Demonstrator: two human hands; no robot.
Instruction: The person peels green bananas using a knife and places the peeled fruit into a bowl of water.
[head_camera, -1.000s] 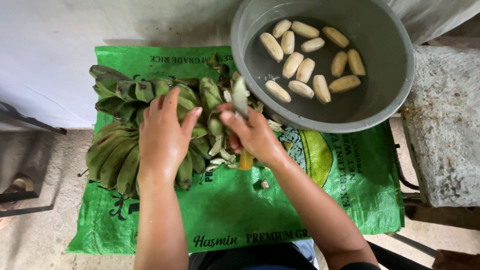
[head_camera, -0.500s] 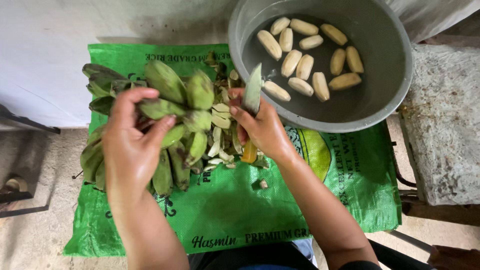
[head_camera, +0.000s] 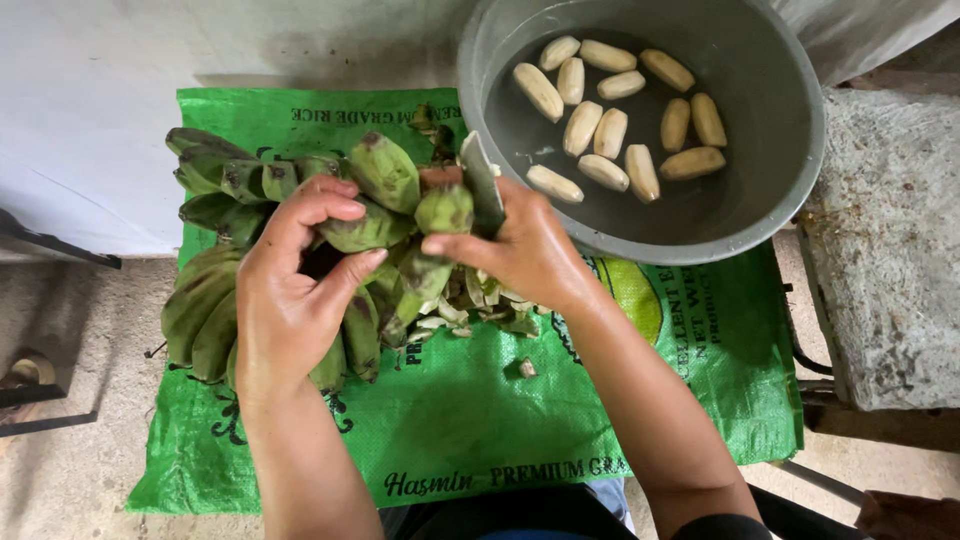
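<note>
Bananas (head_camera: 300, 270): green bunch on the sack (head_camera: 450, 420), just left of the basin (head_camera: 790, 150). Left hand (head_camera: 290, 300) curls around one fruit still in the bunch. Right hand (head_camera: 520, 250) is clenched on a knife (head_camera: 482, 185), blade up, thumb against a banana tip. Judgement: firm, stiff and fairly heavy as a bunch, with sap probably sticky; best gripped mid-fruit, away from the blade.
</note>
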